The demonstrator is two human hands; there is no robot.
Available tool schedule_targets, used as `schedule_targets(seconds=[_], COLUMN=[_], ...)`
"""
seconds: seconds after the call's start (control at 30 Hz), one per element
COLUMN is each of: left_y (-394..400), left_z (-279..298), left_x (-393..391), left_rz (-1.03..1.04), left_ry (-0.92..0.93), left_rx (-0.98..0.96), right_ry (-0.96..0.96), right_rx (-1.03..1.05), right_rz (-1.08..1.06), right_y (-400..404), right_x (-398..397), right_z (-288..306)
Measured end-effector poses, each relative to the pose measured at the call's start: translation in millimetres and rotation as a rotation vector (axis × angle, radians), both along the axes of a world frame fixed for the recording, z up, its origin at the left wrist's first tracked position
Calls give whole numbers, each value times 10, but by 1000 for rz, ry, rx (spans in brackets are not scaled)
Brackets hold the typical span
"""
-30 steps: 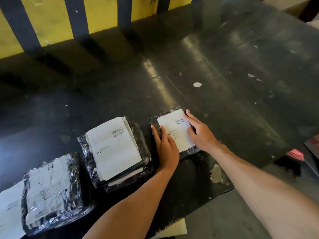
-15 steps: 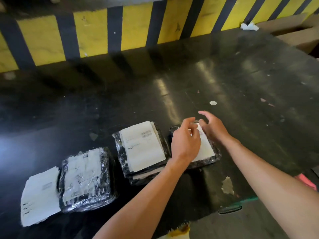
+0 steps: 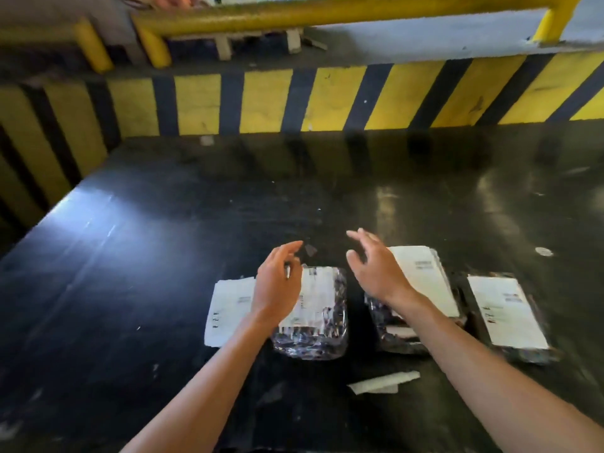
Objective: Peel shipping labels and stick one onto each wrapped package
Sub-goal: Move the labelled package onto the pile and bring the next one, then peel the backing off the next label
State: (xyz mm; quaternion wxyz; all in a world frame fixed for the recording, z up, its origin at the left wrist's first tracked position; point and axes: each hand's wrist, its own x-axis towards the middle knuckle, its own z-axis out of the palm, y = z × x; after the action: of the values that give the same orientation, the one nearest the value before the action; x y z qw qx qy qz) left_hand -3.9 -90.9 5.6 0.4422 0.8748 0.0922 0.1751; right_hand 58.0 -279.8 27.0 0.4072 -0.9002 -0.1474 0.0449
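Observation:
Three plastic-wrapped packages lie in a row on the black table [image 3: 130, 273]. The left package [image 3: 318, 318] shows paper under its wrap. White labels cover the tops of the middle package [image 3: 421, 282] and the right package [image 3: 508, 312]. A loose sheet of labels [image 3: 228, 305] lies flat just left of the left package. My left hand [image 3: 277, 286] hovers above the left package and the sheet, fingers apart, holding nothing. My right hand [image 3: 376, 269] hovers over the gap between the left and middle packages, fingers spread and empty.
A strip of white backing paper [image 3: 382, 382] lies near the table's front. A yellow-and-black striped wall [image 3: 327, 99] borders the back and left of the table, with a yellow rail [image 3: 327, 11] above it. Small paper scraps [image 3: 543, 251] dot the surface.
Both hands have lifted off the right package and moved left, now hovering over the left package. The view has swung left and up, showing the rail and wall.

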Motion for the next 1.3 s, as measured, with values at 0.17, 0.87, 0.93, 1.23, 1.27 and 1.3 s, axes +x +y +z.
schedule_targets(seconds=[0.17, 0.87, 0.93, 1.23, 1.27, 1.3], left_y=[868, 1648, 1652, 1346, 1271, 1196], left_z=[-680, -1255, -1131, -192, -112, -41], left_x=[-472, -677, -650, -482, -473, -465], left_rz=[228, 579, 577, 167, 110, 61], left_ry=[319, 525, 475, 152, 135, 125], left_rx=[47, -156, -238, -483, -512, -534], right_ry=[166, -4, -10, 62, 91, 119], right_rx=[-233, -684, -677, -532, -453, -330], right_rz=[209, 282, 283, 258, 226, 178], right_y=[559, 638, 637, 667, 683, 706], right_x=[-272, -470, -469, -434, -423, -427], right_z=[-484, -1027, -1034, -983, -926, -827])
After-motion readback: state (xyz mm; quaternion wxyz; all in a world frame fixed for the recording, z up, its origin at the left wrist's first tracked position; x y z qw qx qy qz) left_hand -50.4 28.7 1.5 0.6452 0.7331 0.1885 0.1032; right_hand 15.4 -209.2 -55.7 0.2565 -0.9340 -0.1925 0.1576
